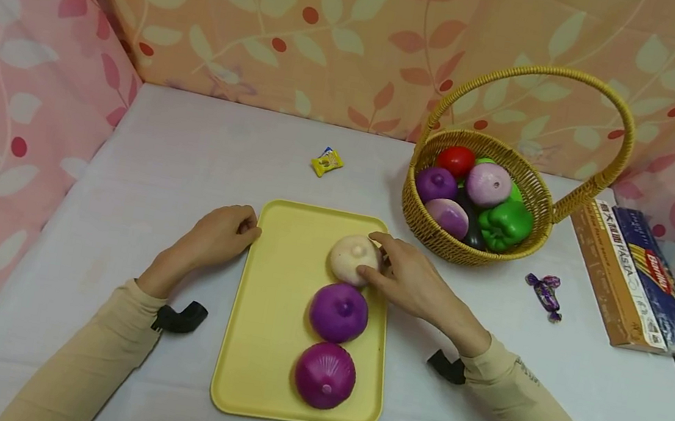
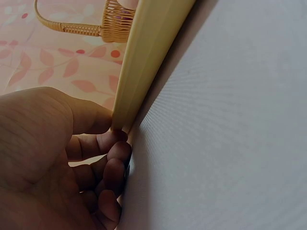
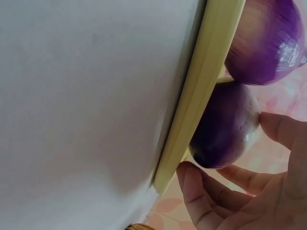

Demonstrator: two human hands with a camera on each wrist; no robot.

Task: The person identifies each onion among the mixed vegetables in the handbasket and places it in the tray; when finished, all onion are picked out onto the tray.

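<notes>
A yellow tray (image 1: 275, 304) lies in the middle of the white table. Three onions sit in a row along its right side. My right hand (image 1: 398, 269) grips the farthest one, a cream-white onion (image 1: 351, 257), with thumb and fingers curled round it. In the right wrist view this onion (image 3: 223, 129) looks dark in shadow, close to the tray's rim (image 3: 201, 91). Behind it toward me are a purple onion (image 1: 339, 311) and a magenta onion (image 1: 325, 375). My left hand (image 1: 230, 231) holds the tray's far left edge (image 2: 144, 52), thumb (image 2: 91, 120) on the rim and fingers curled beside it.
A wicker basket (image 1: 472, 248) with a tall handle stands at the back right, holding a tomato, onions and a green pepper (image 1: 505, 224). A yellow candy (image 1: 327, 162), a purple candy (image 1: 544, 290) and pasta boxes (image 1: 634, 279) lie on the table. Patterned curtains wall three sides.
</notes>
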